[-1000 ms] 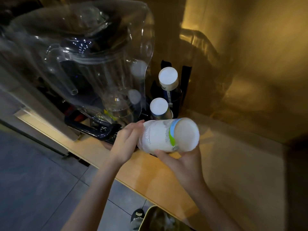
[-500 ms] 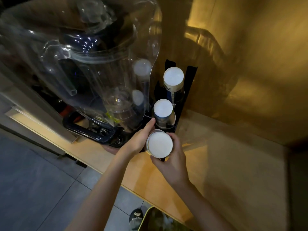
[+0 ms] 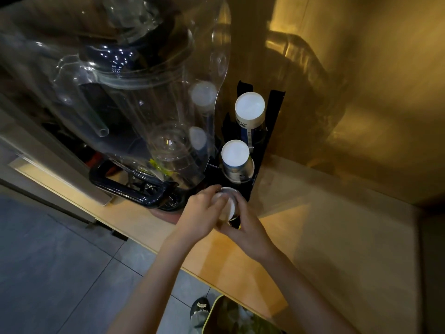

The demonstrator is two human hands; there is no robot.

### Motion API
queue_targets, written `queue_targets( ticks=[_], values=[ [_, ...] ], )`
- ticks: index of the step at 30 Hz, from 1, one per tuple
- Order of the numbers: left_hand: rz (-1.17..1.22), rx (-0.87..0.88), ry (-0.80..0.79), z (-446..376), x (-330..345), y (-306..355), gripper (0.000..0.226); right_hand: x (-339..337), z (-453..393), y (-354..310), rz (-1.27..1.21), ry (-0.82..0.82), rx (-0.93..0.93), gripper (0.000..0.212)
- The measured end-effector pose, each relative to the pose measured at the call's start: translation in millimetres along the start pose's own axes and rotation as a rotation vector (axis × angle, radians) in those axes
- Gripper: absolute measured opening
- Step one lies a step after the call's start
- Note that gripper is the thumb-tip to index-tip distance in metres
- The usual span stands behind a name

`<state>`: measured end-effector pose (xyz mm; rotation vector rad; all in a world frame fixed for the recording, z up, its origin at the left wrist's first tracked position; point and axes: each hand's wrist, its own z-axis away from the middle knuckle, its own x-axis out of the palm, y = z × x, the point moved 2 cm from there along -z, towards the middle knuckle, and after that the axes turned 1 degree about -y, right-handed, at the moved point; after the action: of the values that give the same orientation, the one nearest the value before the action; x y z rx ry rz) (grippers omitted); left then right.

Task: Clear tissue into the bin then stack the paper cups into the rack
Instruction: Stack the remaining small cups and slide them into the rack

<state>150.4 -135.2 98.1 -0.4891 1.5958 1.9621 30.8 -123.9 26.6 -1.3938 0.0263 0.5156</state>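
Observation:
A black cup rack [image 3: 274, 121] stands against the wall on the wooden counter [image 3: 313, 237]. Two upside-down stacks of white paper cups sit in it: a tall stack at the back [image 3: 250, 109] and a shorter one in the middle [image 3: 235, 154]. At the rack's front slot, a third white cup stack [image 3: 228, 208] stands upside down, mostly covered by my hands. My left hand [image 3: 202, 213] lies over its top and left side. My right hand [image 3: 243, 225] wraps its front and right side.
A large clear water bottle on a dark dispenser base [image 3: 134, 189] fills the left, close to the rack. A bin [image 3: 240, 317] with crumpled tissue sits on the tiled floor below the counter edge, beside my shoe [image 3: 199, 307].
The cup stack was turned from lying sideways in my hands to base-up, then lowered into the rack's front slot. Both hands moved forward and down with it.

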Motion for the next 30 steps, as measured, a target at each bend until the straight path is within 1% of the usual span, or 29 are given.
queue_targets(
  ticks=[2, 4, 6, 9, 12, 15, 17, 20, 25, 27, 29, 30],
  values=[
    [-0.083, 0.061, 0.024, 3.1, 3.2, -1.0, 0.044, 2.3, -4.3, 8.1, -0.036, -0.036, 0.072, 0.088],
    [-0.133, 0.094, 0.014, 6.8, 8.2, -1.6, 0.049, 3.6, -6.8, 10.7, -0.118, -0.061, 0.129, 0.084],
    [-0.214, 0.137, 0.006, 12.5, 15.6, -1.1, 0.051, 4.6, -8.2, 9.6, -0.194, -0.071, 0.135, 0.082],
    [-0.276, 0.187, -0.005, 20.6, 27.4, -2.5, 0.054, 4.5, -9.7, 10.7, -0.239, -0.059, 0.112, 0.083],
    [-0.318, 0.198, -0.064, 24.0, 37.3, -8.6, 0.058, 3.9, -9.1, 12.5, -0.266, -0.036, 0.133, 0.066],
    [-0.347, 0.206, -0.095, 17.7, 39.6, -11.8, 0.059, -2.3, -8.1, 10.6, -0.357, 0.008, 0.139, 0.044],
    [-0.365, 0.218, -0.102, 10.4, 40.0, -8.5, 0.059, -7.2, -7.3, 8.7, -0.433, 0.096, 0.120, 0.034],
    [-0.410, 0.212, -0.106, 2.6, 42.1, -2.2, 0.060, -9.4, -6.9, 9.4, -0.467, 0.230, 0.128, 0.033],
    [-0.453, 0.181, -0.114, 3.4, 39.5, 3.0, 0.059, -20.8, 3.5, 2.1, -0.388, 0.161, 0.158, 0.029],
    [-0.457, 0.161, -0.134, 2.2, 36.7, 7.2, 0.059, -31.3, 10.8, -4.2, -0.393, 0.187, 0.173, 0.026],
    [-0.431, 0.152, -0.098, 2.4, 34.9, 16.6, 0.055, -45.3, 14.6, -12.4, -0.412, 0.237, 0.171, 0.019],
    [-0.418, 0.155, -0.055, 2.6, 33.2, 21.3, 0.052, -55.2, 15.5, -19.2, -0.442, 0.281, 0.167, 0.016]
  ],
)
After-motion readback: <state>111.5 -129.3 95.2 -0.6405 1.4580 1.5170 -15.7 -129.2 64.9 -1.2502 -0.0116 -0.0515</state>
